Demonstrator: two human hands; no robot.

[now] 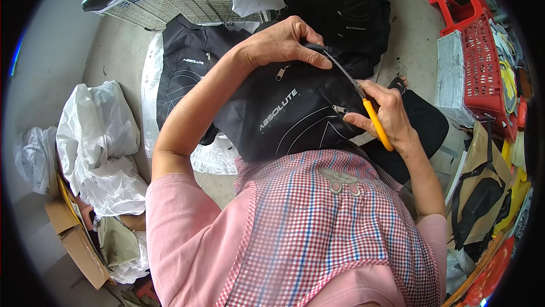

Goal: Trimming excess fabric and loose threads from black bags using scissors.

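A black backpack (267,117) with pale curved lines and metal zip pulls lies across my lap. Its top edge is raised by my left hand (284,43), whose thumb and fingers are closed on a short black strap (314,47) there. In my right hand (389,111) are slim scissors (376,122) with a yellow-orange handle, seen nearly edge-on. Their metal blades slant up and left, the tip reaching the strap beside my left thumb. Whether the blades are parted cannot be made out. A zip pull (339,109) hangs just left of my right thumb.
More black backpacks (184,60) lie ahead, with another dark pile (352,0) beyond. A wire rack (176,3) stands at the far left. White plastic bags (99,131) and a cardboard box (76,244) sit at left; a red basket (482,68) and a red stool (460,6) at right.
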